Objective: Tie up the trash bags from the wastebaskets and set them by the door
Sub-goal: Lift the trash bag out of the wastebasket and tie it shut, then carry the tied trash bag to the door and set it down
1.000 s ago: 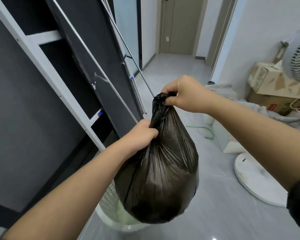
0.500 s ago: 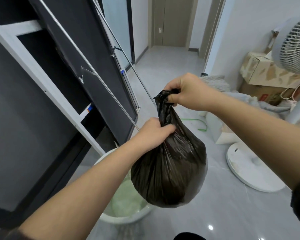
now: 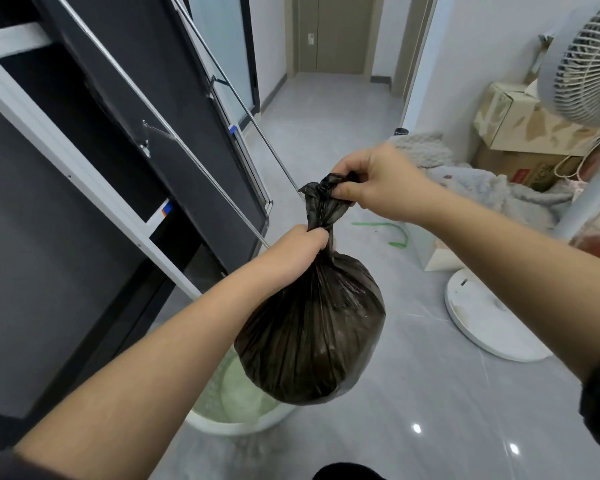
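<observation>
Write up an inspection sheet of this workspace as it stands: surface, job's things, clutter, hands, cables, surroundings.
Surface: grey glossy tile floor, light glints on it.
Job's things: black trash bag held in the air, neck gathered, knot not clear; white wastebasket below it.
Clutter: green strap on the floor; fleecy blankets and cardboard boxes at the right.
Hands: left hand grips the bag's neck; right hand pinches its top end.
Cables: pale cord loops by the boxes.
Surroundings: standing fan at the right, dark panels with metal rails at the left, closed door down the hallway.
</observation>
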`<state>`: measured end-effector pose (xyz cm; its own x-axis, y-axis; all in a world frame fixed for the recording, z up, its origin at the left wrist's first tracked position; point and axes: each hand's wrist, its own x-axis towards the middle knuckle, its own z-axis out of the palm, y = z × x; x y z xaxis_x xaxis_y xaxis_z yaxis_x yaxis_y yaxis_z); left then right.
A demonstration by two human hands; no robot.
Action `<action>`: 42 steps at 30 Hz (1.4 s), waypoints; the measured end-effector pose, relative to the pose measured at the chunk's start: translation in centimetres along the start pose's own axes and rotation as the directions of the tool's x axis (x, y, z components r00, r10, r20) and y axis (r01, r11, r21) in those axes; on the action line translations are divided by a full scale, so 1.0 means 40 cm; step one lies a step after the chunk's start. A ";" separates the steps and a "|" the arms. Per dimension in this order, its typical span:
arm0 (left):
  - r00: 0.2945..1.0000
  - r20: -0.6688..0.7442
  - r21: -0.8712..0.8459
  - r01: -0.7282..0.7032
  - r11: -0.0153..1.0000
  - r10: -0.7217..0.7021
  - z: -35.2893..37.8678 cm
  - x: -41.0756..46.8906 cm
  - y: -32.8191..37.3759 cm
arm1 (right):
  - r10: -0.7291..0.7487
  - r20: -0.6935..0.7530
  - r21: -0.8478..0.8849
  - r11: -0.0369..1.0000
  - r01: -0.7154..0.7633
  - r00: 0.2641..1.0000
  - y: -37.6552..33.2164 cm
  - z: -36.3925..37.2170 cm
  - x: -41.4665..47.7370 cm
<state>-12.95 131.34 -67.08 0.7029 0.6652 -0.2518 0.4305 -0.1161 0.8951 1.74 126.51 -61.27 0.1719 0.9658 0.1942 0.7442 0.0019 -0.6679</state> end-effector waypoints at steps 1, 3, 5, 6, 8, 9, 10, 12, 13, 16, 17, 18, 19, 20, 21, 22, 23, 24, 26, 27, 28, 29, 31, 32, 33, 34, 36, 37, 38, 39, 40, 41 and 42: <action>1.000 0.016 0.024 -0.006 1.000 0.006 0.005 -0.003 0.002 | 0.010 -0.001 0.002 1.000 -0.010 1.000 0.002 0.001 -0.003; 0.999 0.010 0.153 -0.036 0.988 0.034 0.011 -0.001 0.010 | 0.033 0.007 0.014 0.999 -0.033 0.999 -0.006 -0.009 -0.004; 0.999 -0.025 0.300 -0.033 0.953 0.042 0.014 -0.001 0.034 | 0.064 0.024 0.015 0.998 -0.065 0.998 -0.020 -0.033 -0.005; 0.997 -0.055 0.382 -0.031 0.924 0.056 0.011 -0.004 0.053 | 0.085 0.028 0.013 0.996 -0.085 0.996 -0.026 -0.049 -0.006; 0.978 -0.091 0.586 -0.098 0.805 0.185 -0.007 -0.004 0.087 | 0.122 0.036 0.005 0.992 -0.122 0.992 -0.041 -0.083 -0.008; 0.967 -0.070 0.691 -0.129 0.711 0.244 -0.018 -0.004 0.106 | 0.139 0.043 -0.004 0.990 -0.139 0.989 -0.048 -0.100 -0.011; 0.964 -0.032 0.767 -0.144 0.626 0.262 -0.027 -0.004 0.124 | 0.158 0.049 -0.008 0.987 -0.158 0.986 -0.057 -0.117 -0.014; 0.975 0.036 0.814 -0.155 0.560 0.218 -0.041 -0.011 0.164 | 0.202 0.052 0.005 0.979 -0.202 0.978 -0.077 -0.152 -0.022; 0.979 0.063 0.802 -0.165 0.574 0.194 -0.046 -0.019 0.188 | 0.225 0.048 0.015 0.974 -0.226 0.973 -0.088 -0.171 -0.026; 0.973 0.092 0.715 -0.213 0.666 0.212 -0.062 -0.045 0.276 | 0.305 0.043 0.063 0.949 -0.308 0.951 -0.128 -0.238 -0.044; 0.973 0.100 0.698 -0.219 0.682 0.210 -0.068 -0.056 0.310 | 0.328 0.042 0.095 0.939 -0.331 0.944 -0.142 -0.263 -0.052; 0.972 0.116 0.688 -0.226 0.690 0.203 -0.073 -0.066 0.344 | 0.350 0.040 0.131 0.927 -0.352 0.936 -0.156 -0.288 -0.059; 0.970 0.140 0.683 -0.238 0.690 0.196 -0.077 -0.079 0.381 | 0.374 0.041 0.170 0.911 -0.375 0.926 -0.169 -0.315 -0.068; 0.966 0.170 0.685 -0.259 0.681 0.196 -0.079 -0.090 0.418 | 0.401 0.052 0.208 0.892 -0.402 0.915 -0.181 -0.342 -0.078; 0.959 0.206 0.691 -0.283 0.665 0.193 -0.081 -0.102 0.456 | 0.422 0.076 0.242 0.871 -0.427 0.903 -0.192 -0.371 -0.090; 0.951 0.243 0.695 -0.307 0.650 0.189 -0.082 -0.113 0.491 | 0.437 0.111 0.282 0.847 -0.450 0.893 -0.203 -0.401 -0.103; 0.944 0.280 0.705 -0.326 0.630 0.174 -0.085 -0.123 0.527 | 0.442 0.160 0.344 0.813 -0.470 0.883 -0.210 -0.430 -0.119; 0.934 0.317 0.716 -0.349 0.604 0.164 -0.087 -0.134 0.562 | 0.437 0.216 0.417 0.767 -0.488 0.873 -0.217 -0.462 -0.136; 0.904 0.400 0.720 -0.411 0.559 0.149 -0.087 -0.157 0.627 | 0.408 0.358 0.513 0.665 -0.542 0.840 -0.216 -0.522 -0.178; 0.883 0.445 0.712 -0.450 0.540 0.149 -0.082 -0.170 0.660 | 0.392 0.416 0.497 0.658 -0.566 0.821 -0.214 -0.552 -0.205; 0.862 0.483 0.700 -0.485 0.524 0.154 -0.077 -0.185 0.693 | 0.383 0.443 0.429 0.703 -0.567 0.810 -0.211 -0.571 -0.230; 0.843 0.514 0.685 -0.515 0.516 0.158 -0.071 -0.200 0.721 | 0.374 0.443 0.331 0.777 -0.536 0.815 -0.207 -0.579 -0.249; 0.801 0.571 0.645 -0.572 0.507 0.177 -0.053 -0.227 0.778 | 0.331 0.392 0.113 0.908 -0.402 0.858 -0.212 -0.588 -0.283; 0.775 0.599 0.618 -0.606 0.501 0.199 -0.043 -0.237 0.800 | 0.288 0.376 0.043 0.944 -0.328 0.881 -0.218 -0.588 -0.298; 0.751 0.623 0.593 -0.636 0.494 0.220 -0.032 -0.243 0.816 | 0.254 0.377 -0.018 0.964 -0.267 0.891 -0.220 -0.587 -0.313; 0.737 0.636 0.580 -0.652 0.489 0.228 -0.022 -0.247 0.827 | 0.239 0.373 -0.090 0.971 -0.221 0.897 -0.222 -0.592 -0.325; 0.763 0.612 0.604 -0.622 0.498 0.210 0.001 -0.258 0.851 | 0.251 0.318 -0.244 0.953 -0.177 0.914 -0.229 -0.620 -0.352; 0.793 0.576 0.620 -0.583 0.526 0.200 0.015 -0.264 0.861 | 0.273 0.269 -0.311 0.932 -0.185 0.924 -0.239 -0.638 -0.368; 0.821 0.536 0.620 -0.541 0.568 0.197 0.030 -0.271 0.867 | 0.296 0.221 -0.353 0.913 -0.207 0.929 -0.256 -0.655 -0.389; 0.850 0.495 0.616 -0.489 0.618 0.178 0.048 -0.277 0.873 | 0.318 0.183 -0.382 0.895 -0.231 0.930 -0.270 -0.663 -0.411; 0.871 0.467 0.607 -0.442 0.661 0.153 0.065 -0.284 0.877 | 0.349 0.165 -0.413 0.874 -0.256 0.923 -0.288 -0.665 -0.434; 0.886 0.449 0.602 -0.396 0.693 0.117 0.084 -0.289 0.879 | 0.387 0.172 -0.429 0.857 -0.285 0.906 -0.297 -0.657 -0.457; 0.893 0.439 0.593 -0.367 0.717 0.094 0.103 -0.293 0.881 | 0.419 0.202 -0.435 0.848 -0.303 0.885 -0.305 -0.651 -0.476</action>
<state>-3.70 116.41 -34.10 0.9174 0.2592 -0.3021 0.3860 -0.7647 0.5160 6.18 101.33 -38.10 0.3342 0.9079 -0.2531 0.8599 -0.4036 -0.3124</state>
